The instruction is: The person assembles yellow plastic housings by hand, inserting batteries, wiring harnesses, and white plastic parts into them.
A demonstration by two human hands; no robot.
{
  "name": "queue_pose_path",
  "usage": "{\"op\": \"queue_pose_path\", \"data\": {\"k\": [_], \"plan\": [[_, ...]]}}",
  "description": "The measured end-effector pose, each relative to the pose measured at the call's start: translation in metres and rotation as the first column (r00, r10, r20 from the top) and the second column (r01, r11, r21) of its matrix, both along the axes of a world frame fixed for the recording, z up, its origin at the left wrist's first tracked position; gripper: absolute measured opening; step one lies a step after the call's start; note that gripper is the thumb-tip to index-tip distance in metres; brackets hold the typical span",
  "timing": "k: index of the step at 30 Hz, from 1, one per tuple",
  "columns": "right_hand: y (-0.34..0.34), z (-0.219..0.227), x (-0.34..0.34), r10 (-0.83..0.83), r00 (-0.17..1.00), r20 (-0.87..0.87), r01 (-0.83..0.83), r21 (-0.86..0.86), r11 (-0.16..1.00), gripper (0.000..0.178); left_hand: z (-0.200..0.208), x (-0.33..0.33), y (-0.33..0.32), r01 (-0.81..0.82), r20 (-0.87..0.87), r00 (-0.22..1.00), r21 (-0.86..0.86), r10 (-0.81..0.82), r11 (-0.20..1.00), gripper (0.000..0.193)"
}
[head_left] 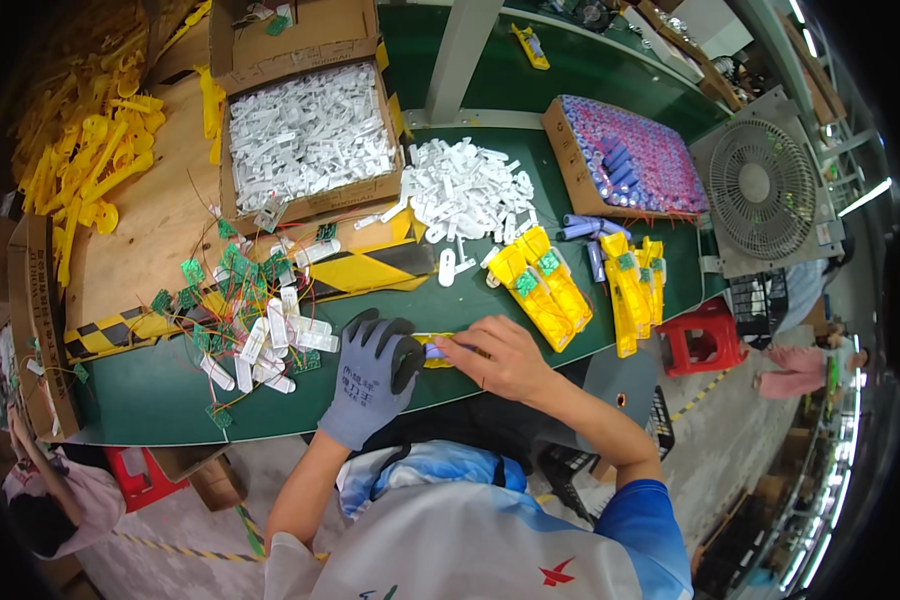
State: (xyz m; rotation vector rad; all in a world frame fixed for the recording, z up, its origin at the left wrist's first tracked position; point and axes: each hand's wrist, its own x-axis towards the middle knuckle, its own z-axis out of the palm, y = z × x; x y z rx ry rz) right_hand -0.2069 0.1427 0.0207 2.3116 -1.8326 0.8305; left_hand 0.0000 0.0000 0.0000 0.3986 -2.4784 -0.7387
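My left hand (368, 385), in a grey glove with dark fingertips, is closed on a yellow plastic casing (433, 363) at the front edge of the green table. A purple cylindrical battery cell (433, 351) lies in the casing, mostly covered by fingers. My bare right hand (507, 360) pinches at the cell's right end. Left of my glove is a pile of green circuit boards (240, 268) with red wires and white plastic strips (280, 325). To the right lie yellow casings (542, 300) fitted with green boards, with loose purple cells (596, 227) behind them.
A cardboard box (320, 208) of white plastic parts stands behind, with a heap of white parts (470, 190) beside it. A carton (558, 135) of purple cells, a fan (760, 185) and a pile of yellow casings (95, 165) surround the table (150, 400). Other people are nearby.
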Motion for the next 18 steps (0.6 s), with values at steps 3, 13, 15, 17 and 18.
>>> {"op": "queue_pose_path", "data": {"k": [3, 13, 15, 17, 18], "plan": [[-0.001, -0.005, -0.002, 0.033, 0.999, 0.025, -0.032, -0.012, 0.999, 0.043, -0.001, 0.0, 0.002, -0.016, -0.008, 1.0, -0.007, 0.016, 1.0, 0.036], [0.001, 0.012, 0.002, -0.024, 0.999, 0.031, 0.022, 0.072, 0.997, 0.035, 0.015, -0.002, -0.004, 0.043, -0.016, 0.999, 0.045, -0.042, 0.998, 0.043], [0.0, 0.012, 0.007, -0.057, 0.996, 0.062, 0.055, 0.045, 0.997, 0.029, 0.013, -0.002, -0.004, 0.06, -0.011, 0.998, 0.008, -0.06, 0.998, 0.045], [0.0, 0.024, 0.003, -0.09, 0.981, 0.172, 0.066, 0.139, 0.988, 0.026, 0.006, -0.002, -0.003, 0.043, 0.017, 0.999, -0.057, -0.042, 0.997, 0.045], [-0.001, 0.033, 0.001, -0.138, 0.949, 0.283, 0.071, 0.233, 0.97, 0.024, 0.009, -0.004, -0.002, 0.037, 0.012, 0.999, -0.064, -0.036, 0.997, 0.045]]}}
